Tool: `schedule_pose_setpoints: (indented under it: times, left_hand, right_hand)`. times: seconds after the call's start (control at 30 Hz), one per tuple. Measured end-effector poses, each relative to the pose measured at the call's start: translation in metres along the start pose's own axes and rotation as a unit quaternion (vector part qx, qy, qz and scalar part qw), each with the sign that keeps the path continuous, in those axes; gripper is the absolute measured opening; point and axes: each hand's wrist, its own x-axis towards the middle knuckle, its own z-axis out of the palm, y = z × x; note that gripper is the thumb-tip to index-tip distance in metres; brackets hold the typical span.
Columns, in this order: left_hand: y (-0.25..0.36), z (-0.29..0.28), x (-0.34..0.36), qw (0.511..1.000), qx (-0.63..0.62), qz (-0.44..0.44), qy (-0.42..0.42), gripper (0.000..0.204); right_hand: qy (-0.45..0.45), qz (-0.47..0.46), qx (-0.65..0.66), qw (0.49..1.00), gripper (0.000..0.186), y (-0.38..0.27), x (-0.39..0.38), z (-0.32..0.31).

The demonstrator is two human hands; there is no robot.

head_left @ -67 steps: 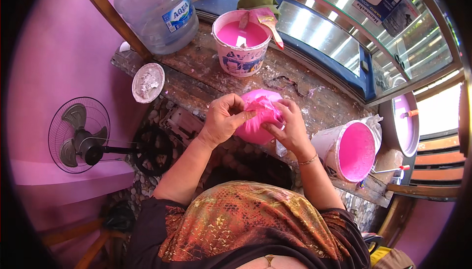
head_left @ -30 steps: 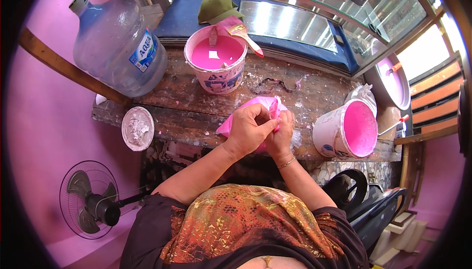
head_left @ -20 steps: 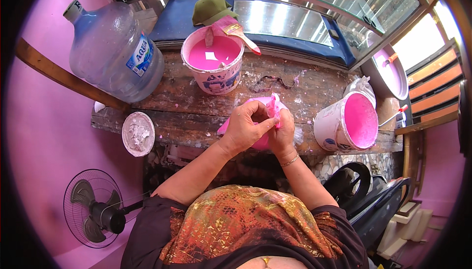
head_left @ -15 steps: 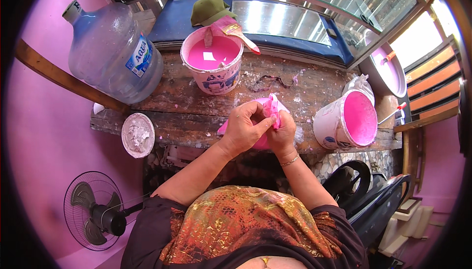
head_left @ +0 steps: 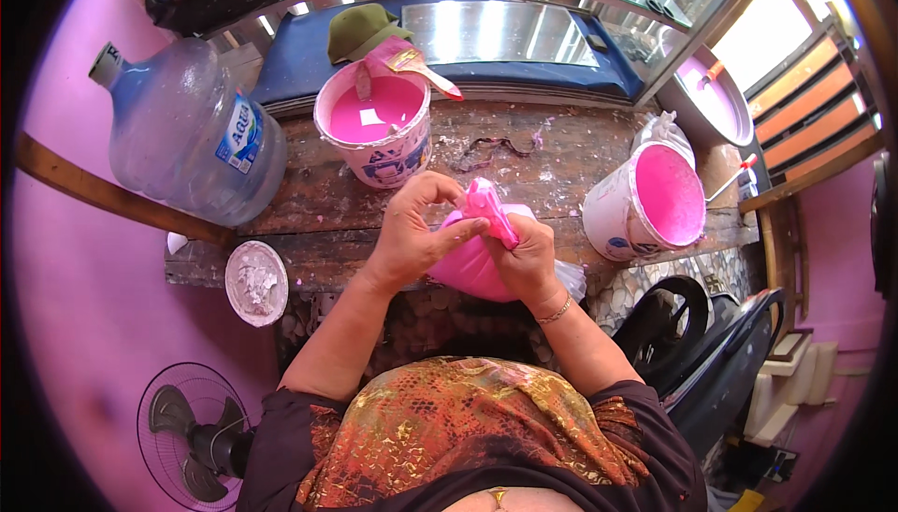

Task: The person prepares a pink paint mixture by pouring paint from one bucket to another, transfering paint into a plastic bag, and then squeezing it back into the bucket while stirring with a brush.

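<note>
A clear plastic bag filled with pink paint [head_left: 465, 264] hangs at the near edge of the wooden table, its gathered neck [head_left: 488, 208] pointing up. My right hand [head_left: 526, 255] is closed round that neck. On its other side, my left hand [head_left: 412, 227] has its thumb and forefinger against the neck, the other fingers curled. Whether the left fingers hold anything small besides the plastic cannot be seen. Beyond my hands stands a white bucket of pink paint [head_left: 379, 158], a wide paintbrush [head_left: 409, 60] lying across its rim. Right of them, a second white bucket [head_left: 613, 217] is tipped toward me, pink inside.
A large water jug [head_left: 192, 129] stands at the left beside a paint-crusted white lid [head_left: 256, 284]. On the table [head_left: 299, 217] lies a dark cord [head_left: 500, 149]. A round basin with a roller [head_left: 716, 91] is at far right, a glass case behind, a fan [head_left: 201, 437] lower left.
My left thumb and forefinger have spread a little on the bag's neck. The neck now leans and more of the bag's pink body shows. The whole view has shifted slightly.
</note>
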Motion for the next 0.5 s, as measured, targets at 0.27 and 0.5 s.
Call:
schedule_pose_setpoints:
  times: [0.27,0.5]
  left_hand:
    - [-0.048,0.009,0.008,0.969,-0.065,-0.109,-0.211,0.086]
    - [-0.032,0.078,0.039,0.827,-0.333,-0.131,-0.433,0.119]
  right_hand:
    - [0.021,0.054,0.035,0.998,0.004,-0.039,-0.015,-0.053]
    - [0.102,0.041,0.093,0.990,0.006,-0.092,-0.021,-0.119]
